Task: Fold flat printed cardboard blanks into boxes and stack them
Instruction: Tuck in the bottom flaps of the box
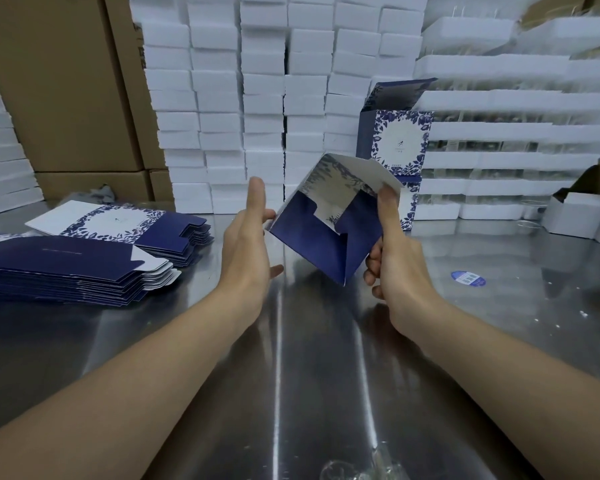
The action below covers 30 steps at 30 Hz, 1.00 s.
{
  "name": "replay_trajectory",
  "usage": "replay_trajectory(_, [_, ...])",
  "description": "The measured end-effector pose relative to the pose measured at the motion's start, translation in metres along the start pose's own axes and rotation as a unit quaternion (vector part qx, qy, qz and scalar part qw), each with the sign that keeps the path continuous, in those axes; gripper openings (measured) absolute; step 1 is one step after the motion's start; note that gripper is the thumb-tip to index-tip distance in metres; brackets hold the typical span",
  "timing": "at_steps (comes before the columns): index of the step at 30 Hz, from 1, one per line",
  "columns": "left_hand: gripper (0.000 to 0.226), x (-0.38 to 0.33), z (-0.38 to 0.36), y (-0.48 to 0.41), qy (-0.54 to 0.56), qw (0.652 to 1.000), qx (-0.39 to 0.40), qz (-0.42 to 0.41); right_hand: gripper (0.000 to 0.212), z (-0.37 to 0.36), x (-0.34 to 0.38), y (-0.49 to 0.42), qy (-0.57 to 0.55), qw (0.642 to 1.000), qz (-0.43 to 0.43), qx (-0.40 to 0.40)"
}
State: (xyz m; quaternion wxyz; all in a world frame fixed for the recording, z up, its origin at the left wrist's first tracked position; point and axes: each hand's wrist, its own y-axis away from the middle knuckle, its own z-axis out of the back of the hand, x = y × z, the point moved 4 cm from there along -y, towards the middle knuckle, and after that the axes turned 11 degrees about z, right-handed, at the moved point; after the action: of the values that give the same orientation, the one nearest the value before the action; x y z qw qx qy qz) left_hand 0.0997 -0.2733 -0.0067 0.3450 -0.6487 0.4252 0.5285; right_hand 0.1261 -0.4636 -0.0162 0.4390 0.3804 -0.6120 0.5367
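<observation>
Tilting corner-down, the box (326, 237) shows its folded bottom. The right hand (400, 271) pinches its right edge; the left hand (246, 247) stands flat-fingered alongside.

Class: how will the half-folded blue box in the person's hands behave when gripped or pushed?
Probably light: the right hand holds the half-folded box up by one side. Likely to flex or dent, since the card looks thin and one end gapes open. The smooth-looking print may slip in a loose grip.
</observation>
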Motion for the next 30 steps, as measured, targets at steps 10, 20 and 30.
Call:
replay_trajectory(10, [0.053, 0.001, -0.005, 0.003, -0.173, 0.977, 0.031, -0.123, 0.094, 0.001, 0.003, 0.000, 0.030, 0.999, 0.033, -0.015])
replay_trajectory(20, [0.044, -0.001, 0.003, -0.006, -0.268, 0.935, -0.087, -0.216, 0.079, -0.002, 0.008, 0.002, 0.046, 0.981, 0.185, -0.018])
replay_trajectory(30, [0.031, 0.013, 0.000, 0.000, 0.066, 0.995, -0.071, 0.009, 0.111, -0.011, 0.008, 0.007, 0.043, 0.981, 0.187, 0.009])
